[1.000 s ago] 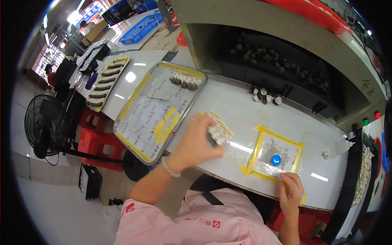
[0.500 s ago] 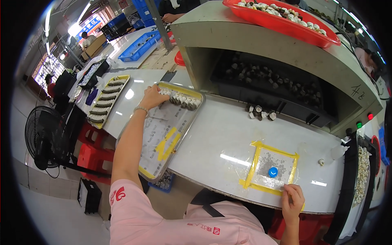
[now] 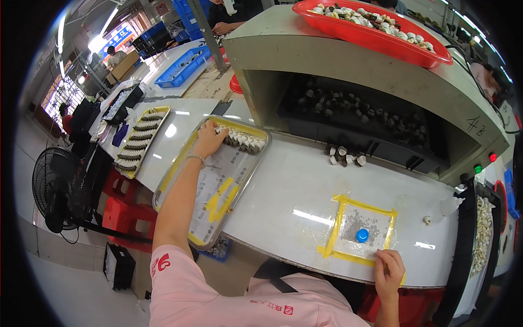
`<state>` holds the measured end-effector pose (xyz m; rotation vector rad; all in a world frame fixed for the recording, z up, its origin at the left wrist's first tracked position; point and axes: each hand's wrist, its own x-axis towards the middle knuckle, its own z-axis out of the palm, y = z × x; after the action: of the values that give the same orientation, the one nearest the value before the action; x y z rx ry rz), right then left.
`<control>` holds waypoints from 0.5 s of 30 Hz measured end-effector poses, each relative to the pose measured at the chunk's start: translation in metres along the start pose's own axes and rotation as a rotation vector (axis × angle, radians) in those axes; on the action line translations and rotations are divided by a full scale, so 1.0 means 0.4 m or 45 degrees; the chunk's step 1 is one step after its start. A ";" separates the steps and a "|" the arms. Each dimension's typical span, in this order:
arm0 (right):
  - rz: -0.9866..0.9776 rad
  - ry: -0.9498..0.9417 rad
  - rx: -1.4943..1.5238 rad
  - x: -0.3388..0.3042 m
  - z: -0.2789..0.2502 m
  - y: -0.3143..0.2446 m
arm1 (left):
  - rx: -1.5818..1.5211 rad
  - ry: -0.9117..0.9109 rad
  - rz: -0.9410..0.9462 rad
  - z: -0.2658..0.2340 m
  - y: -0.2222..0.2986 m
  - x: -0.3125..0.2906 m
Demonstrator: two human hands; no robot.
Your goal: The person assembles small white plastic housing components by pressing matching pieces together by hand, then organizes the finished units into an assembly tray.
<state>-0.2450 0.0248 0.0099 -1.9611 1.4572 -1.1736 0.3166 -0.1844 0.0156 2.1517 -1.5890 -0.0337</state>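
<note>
My left hand (image 3: 210, 140) reaches over the far left part of a metal tray (image 3: 255, 158) with yellow strips along its edges. Its bent fingers come down at the left end of a packed row of small white-and-dark pieces (image 3: 243, 140); what they hold is hidden. Patterned paper (image 3: 210, 177) lines the tray. On the right, my right hand (image 3: 389, 267) rests by the lower right corner of a yellow-taped square (image 3: 351, 254), fingers curled together. I cannot make out anything between them. A round blue cap (image 3: 362, 235) sits inside the square.
A grey cabinet (image 3: 261, 52) holds a black bin (image 3: 332, 128) of similar pieces, with a red tray (image 3: 376, 38) on top. Loose pieces (image 3: 345, 156) lie before it. A filled tray (image 3: 143, 139) stands left, a fan (image 3: 54, 188) beyond the table. A clear bottle (image 3: 450, 205) stands right.
My left hand has moved slightly down and to the right within the tray, at the row's left end. My right hand stays by the taped square. The view has shifted slightly.
</note>
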 end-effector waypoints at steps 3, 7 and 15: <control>0.014 0.006 -0.016 -0.001 -0.004 -0.001 | -0.046 0.273 0.088 0.004 0.026 -0.010; -0.011 0.022 -0.002 0.007 -0.005 0.000 | -0.303 0.399 0.461 -0.042 0.246 -0.081; -0.037 0.083 0.006 0.011 -0.039 -0.005 | -0.480 -0.327 0.923 0.088 0.607 -0.266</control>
<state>-0.2563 0.0237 0.0214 -1.9639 1.4612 -1.2630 0.0530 -0.1545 0.0489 1.2436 -2.2119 -0.3555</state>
